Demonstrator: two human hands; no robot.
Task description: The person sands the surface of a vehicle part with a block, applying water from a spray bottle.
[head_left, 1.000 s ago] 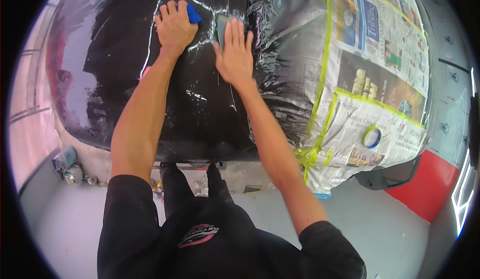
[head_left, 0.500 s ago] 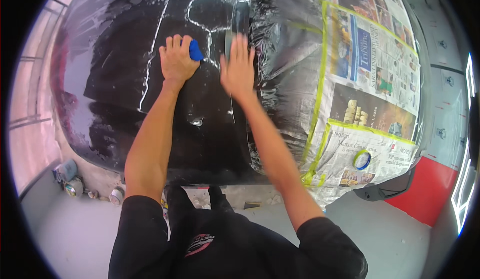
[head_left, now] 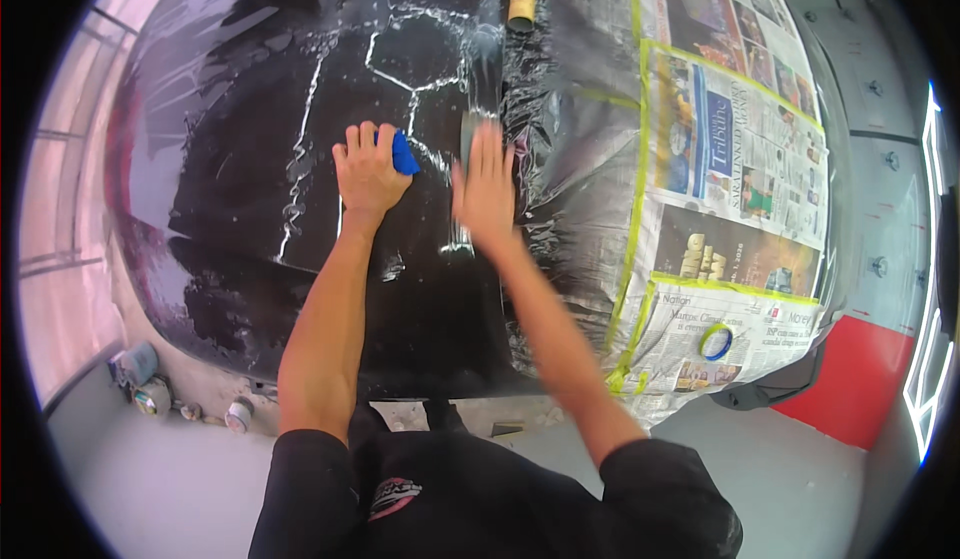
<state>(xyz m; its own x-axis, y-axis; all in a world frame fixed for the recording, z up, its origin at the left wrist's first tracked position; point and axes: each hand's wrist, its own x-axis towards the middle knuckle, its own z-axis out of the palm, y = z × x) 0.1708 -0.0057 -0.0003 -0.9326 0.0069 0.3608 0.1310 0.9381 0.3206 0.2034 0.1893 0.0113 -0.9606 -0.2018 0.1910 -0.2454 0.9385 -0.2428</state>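
Note:
A glossy dark, wet car panel [head_left: 400,319] curves out in front of me, with whitish lines and streaks on it. My left hand [head_left: 370,174] rests on the panel with its fingers curled round a blue piece [head_left: 403,154], soft-looking, its material unclear. To its right, my right hand [head_left: 487,184] lies flat with fingers stretched out. Under its fingertips shows a thin grey strip [head_left: 468,129], sandpaper-like, pressed to the panel beside the masked edge. The palm hides the rest of that strip.
Dark plastic film [head_left: 580,209] and taped newspaper [head_left: 740,234] cover the right side. A roll of tape [head_left: 715,342] lies on the paper, and a yellow cylinder [head_left: 522,1] at the far edge of the film. Several cans [head_left: 152,397] stand on the floor at left.
The view has shifted, so the panel sits lower in it. Both hands are a little nearer to me on the panel, and fresh whitish streaks show beside my right hand.

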